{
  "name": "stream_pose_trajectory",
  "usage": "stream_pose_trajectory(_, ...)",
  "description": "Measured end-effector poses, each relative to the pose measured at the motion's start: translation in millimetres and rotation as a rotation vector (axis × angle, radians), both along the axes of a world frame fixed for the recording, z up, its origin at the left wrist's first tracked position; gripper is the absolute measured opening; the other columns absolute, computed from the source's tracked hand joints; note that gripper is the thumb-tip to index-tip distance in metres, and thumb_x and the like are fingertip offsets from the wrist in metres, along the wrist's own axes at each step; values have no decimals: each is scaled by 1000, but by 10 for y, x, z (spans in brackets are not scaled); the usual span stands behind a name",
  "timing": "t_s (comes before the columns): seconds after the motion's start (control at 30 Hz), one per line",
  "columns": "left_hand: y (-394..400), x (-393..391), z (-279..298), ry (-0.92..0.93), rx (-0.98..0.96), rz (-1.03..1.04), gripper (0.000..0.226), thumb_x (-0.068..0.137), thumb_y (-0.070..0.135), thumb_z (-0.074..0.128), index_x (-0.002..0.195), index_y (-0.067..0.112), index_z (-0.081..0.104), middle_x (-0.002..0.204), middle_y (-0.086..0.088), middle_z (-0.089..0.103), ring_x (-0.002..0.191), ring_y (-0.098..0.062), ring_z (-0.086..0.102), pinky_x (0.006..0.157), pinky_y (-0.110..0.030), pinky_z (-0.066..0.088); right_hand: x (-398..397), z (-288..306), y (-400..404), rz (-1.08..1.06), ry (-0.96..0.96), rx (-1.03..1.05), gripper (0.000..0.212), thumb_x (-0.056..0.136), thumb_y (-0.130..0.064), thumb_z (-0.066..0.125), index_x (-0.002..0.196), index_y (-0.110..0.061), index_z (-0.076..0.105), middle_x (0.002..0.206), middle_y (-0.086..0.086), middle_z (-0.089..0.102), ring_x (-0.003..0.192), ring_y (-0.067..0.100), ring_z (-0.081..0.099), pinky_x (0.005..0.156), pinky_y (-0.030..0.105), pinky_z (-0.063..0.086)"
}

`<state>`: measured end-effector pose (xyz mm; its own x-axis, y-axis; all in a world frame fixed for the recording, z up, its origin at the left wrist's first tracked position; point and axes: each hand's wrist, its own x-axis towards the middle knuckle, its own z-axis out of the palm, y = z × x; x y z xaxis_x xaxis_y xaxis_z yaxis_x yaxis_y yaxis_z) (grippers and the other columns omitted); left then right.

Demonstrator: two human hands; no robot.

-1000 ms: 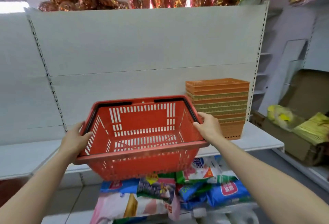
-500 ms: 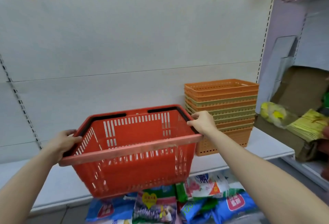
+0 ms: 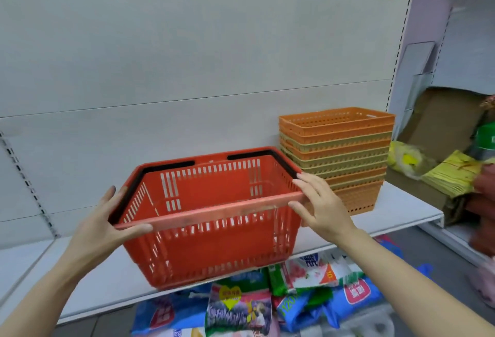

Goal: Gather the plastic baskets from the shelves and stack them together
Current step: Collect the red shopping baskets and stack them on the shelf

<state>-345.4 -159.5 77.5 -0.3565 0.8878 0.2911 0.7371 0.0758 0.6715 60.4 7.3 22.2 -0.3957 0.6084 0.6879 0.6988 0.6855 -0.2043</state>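
One red shopping basket (image 3: 211, 218) with two black handles. One stack of small baskets (image 3: 336, 157), orange and tan, about ten nested; exact number unclear. Two hands: left hand (image 3: 107, 227), right hand (image 3: 321, 205). Several snack packets (image 3: 241, 307) below the shelf (image 3: 396, 205), too overlapped to count.

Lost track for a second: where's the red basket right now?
Head view, centre: the red basket sits on the white shelf, left of the orange basket stack, between both hands.
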Motion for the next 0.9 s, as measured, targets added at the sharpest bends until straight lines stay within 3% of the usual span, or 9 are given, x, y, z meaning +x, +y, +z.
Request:
stream_pose_trajectory(0.13,150,-43,-65,31,-5,18,145,24,98,60,152,33,38,164,5,23,146,-20,34,117,-42,31,-55,79,111,-58,-34,-50,76,94,-65,25,125,-5,59,136,9,54,132,23,42,109,42,38)
stream_pose_trajectory(0.3,275,-156,-121,114,6,28,142,33,101,54,154,30,33,165,1,21,148,-22,30,117,-47,31,-62,159,133,-85,-105,-104,85,91,-72,14,125,-7,59,137,8,53,134,20,40,110,37,35)
stream_pose_trajectory(0.43,103,-127,-170,479,24,103,118,62,89,49,153,16,31,161,-15,28,144,-37,32,112,-56,35,-140,197,-104,-149,-166,105,65,96,-53,37,135,-2,51,143,15,48,137,29,38,116,45,24)
stream_pose_trajectory(0.5,-164,-60,-197,689,76,132,112,69,84,46,151,9,33,155,-18,38,141,-40,36,110,-57,37,-236,188,-340,-92,-114,230,58,95,-42,47,135,0,49,141,17,49,136,31,39,116,47,24)
stream_pose_trajectory(0.6,-718,85,-260,823,149,158,102,75,80,50,143,5,45,139,-19,54,125,-40,50,101,-53,43,-458,116,-759,51,-53,321,55,93,-36,56,133,1,51,137,17,53,131,33,45,113,49,28)
stream_pose_trajectory(0.73,-1574,306,-570,858,164,244,83,79,64,55,134,2,55,124,-19,60,110,-40,56,94,-51,46,-768,-248,-1379,218,-53,277,55,91,-33,58,133,1,52,135,17,54,127,33,48,112,50,29)
stream_pose_trajectory(0.9,-2747,515,-1266,795,-24,338,79,81,59,59,134,1,55,124,-20,59,107,-40,56,92,-49,46,-1036,-968,-2298,401,-105,119,56,89,-33,58,132,2,52,132,18,56,123,36,50,111,49,30)
